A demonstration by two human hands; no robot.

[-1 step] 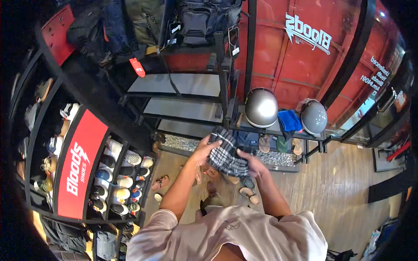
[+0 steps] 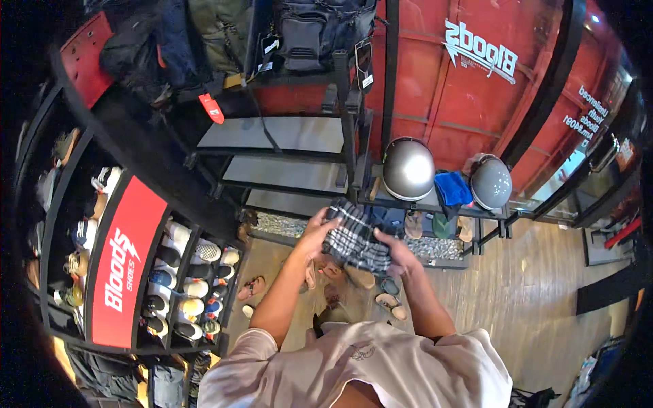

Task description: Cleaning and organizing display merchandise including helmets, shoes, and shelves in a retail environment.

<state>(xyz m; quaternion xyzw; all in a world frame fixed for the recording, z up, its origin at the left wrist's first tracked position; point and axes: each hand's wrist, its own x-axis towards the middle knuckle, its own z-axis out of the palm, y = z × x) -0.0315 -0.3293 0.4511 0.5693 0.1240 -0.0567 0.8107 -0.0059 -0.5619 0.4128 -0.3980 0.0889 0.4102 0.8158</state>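
A folded black-and-white plaid garment point(image 2: 356, 239) is stretched between my two hands, out in front of my chest. My left hand point(image 2: 315, 235) grips its left edge, thumb lying on top and fingers curled underneath. At the right end my right hand point(image 2: 400, 254) pinches it the same way, with the thumb over the upper face. What kind of garment it is does not show. Its underside and most of my fingertips are hidden by the cloth.
Beyond the garment stands a black rack with grey shelves point(image 2: 284, 174). Silver point(image 2: 408, 170) and grey point(image 2: 490, 183) helmets sit right of it, a blue cloth point(image 2: 452, 190) between. Sandals point(image 2: 391, 304) lie on the wooden floor near my feet. Shoe shelves point(image 2: 194, 289) stand left.
The garment looks slightly flatter and more spread between my hands. Both hands keep their hold and have barely moved.
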